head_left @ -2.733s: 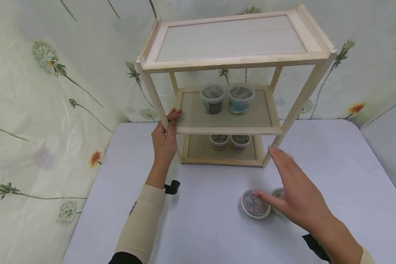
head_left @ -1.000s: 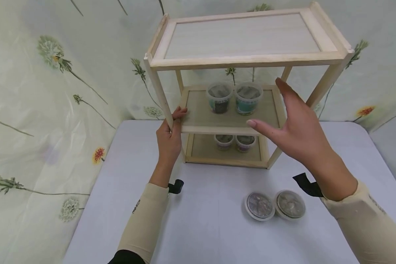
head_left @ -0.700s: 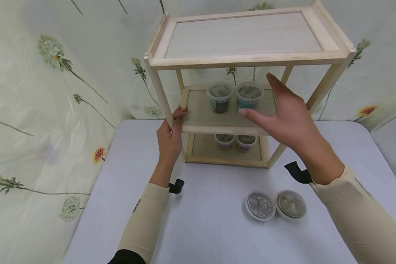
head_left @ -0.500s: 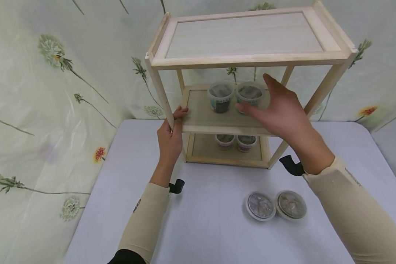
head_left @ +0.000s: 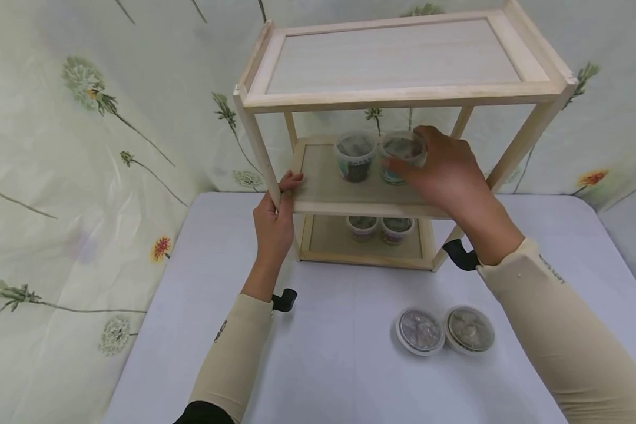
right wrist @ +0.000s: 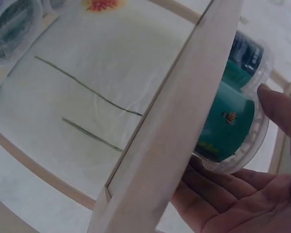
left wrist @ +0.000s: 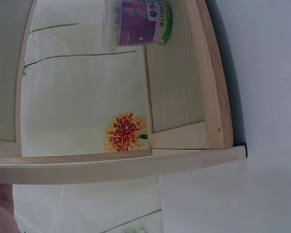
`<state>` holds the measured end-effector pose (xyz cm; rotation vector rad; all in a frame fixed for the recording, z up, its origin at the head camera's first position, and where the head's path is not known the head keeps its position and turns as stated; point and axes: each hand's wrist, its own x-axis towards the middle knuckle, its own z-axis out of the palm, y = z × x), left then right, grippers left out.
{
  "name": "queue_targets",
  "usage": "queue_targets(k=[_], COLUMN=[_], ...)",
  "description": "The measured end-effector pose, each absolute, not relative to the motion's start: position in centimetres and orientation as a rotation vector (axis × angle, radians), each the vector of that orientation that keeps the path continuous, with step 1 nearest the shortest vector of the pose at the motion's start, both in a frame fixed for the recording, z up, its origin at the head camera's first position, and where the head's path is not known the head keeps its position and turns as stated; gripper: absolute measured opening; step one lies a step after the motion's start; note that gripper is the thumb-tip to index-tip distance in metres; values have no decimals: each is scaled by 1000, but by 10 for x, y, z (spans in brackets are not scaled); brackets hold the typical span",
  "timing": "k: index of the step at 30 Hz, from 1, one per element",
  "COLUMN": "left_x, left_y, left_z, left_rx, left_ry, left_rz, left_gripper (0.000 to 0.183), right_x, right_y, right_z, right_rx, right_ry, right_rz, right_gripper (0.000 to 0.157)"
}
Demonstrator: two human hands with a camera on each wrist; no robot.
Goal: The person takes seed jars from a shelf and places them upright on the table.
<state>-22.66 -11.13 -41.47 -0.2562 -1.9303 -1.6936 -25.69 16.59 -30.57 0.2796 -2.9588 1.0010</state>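
Pale, lightly grained wood forms one rack with three flat tiers. Six round plastic tubs show: one teal tub and one dark-labelled tub side by side on the rack's middle tier, two purple-labelled tubs on its bottom tier, two lidded tubs on the smooth counter before it. The right hand has closed in since half a second ago, fingers half-open and curved round the teal tub; the left hand's fingers still wrap the rack's front left post.

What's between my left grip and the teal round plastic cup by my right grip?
Head view: bare pale wooden shelf, then a dark-labelled clear plastic cup.
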Motion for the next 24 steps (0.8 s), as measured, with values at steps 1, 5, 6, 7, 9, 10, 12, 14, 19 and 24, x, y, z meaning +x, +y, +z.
queue_targets(k=[1, 5, 6, 7, 9, 10, 12, 14, 19, 24], left_x=[-227, -226, -226, -226, -226, -225, -225, -225, -236, -243], left_y=[-111, -111, -111, -111, -111, -111, -111, -111, -117, -121], left_z=[-415, -414, -414, -414, -414, -414, -415, -416, -430, -441], left_rx=[-258, -263, -261, -258, -253, -252, -252, -255, -263, -253], left_ry=[-1929, -1922, -1924, -1927, -1929, -1931, -1932, -1928, -1938, -1950], left_rz=[-1694, -1696, -1693, -1691, -1693, -1694, -1700, -1703, -1661, -1649], left_gripper=[26, 26, 26, 26, 26, 26, 26, 26, 27, 27], right_x=[-257, -256, -256, -255, -255, -254, -254, -253, -252, -251], right_y=[166, 167, 167, 167, 166, 166, 166, 165, 163, 163], right_z=[-305, -305, -305, -305, -305, -306, -307, -308, -310, -316], right_rx=[283, 293, 298, 302, 310, 315, 320, 317, 315, 311], right_ry=[-2958, -2952, -2951, -2951, -2950, -2946, -2940, -2935, -2917, -2877], right_rz=[996, 1002, 1004, 1007, 1006, 1002, 994, 995, 1004, 1016], right_gripper=[96, 95, 94, 94, 94, 94, 93, 92, 91, 88])
